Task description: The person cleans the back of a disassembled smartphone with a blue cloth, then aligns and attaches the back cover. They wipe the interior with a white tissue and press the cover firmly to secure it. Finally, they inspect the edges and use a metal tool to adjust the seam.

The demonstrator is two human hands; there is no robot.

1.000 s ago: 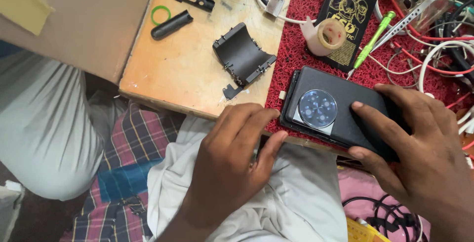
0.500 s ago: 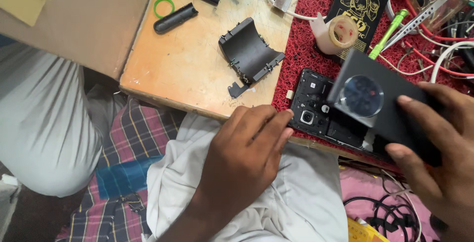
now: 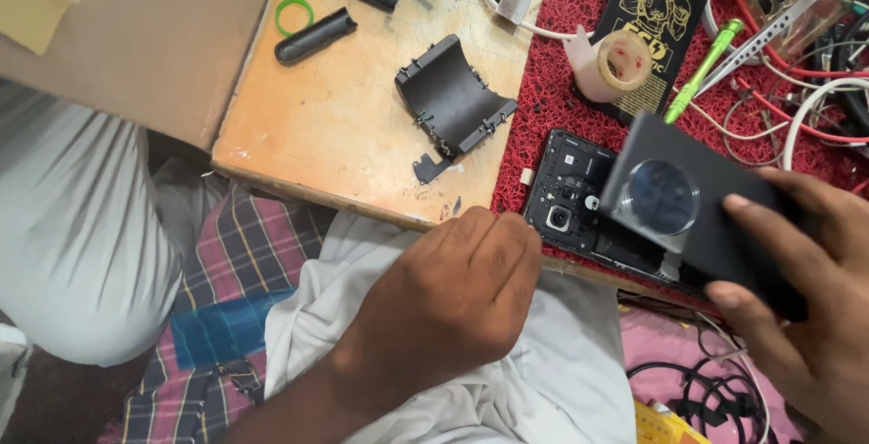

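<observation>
Left hand (image 3: 453,295) low at the near edge of the table (image 3: 353,118), knuckles up, fingers curled under and pressed together against the near corner of the opened phone (image 3: 579,204); whether anything small sits pinched beneath, cannot tell. Right hand (image 3: 797,290) at the right edge of the view, thumb on top and fingers below, pinching the black back cover (image 3: 706,213) and holding it tilted up off the phone body.

Back cover matte black, rectangular, with a large round camera ring of bluish glass near its upper left corner. Phone lying on the red mat (image 3: 561,73) at the table's near side, half hidden under the lifted cover, insides exposed: dark board, one square camera module, a small white round part.

On the bare wood to the left, a curved black plastic shell (image 3: 453,100) with small screws along its rim, a black cylinder (image 3: 312,37) and a green ring (image 3: 292,17). Farther back on the mat, a roll of clear tape (image 3: 615,59), a green pen-like tool (image 3: 701,68) and tangled wires (image 3: 815,91).
</observation>
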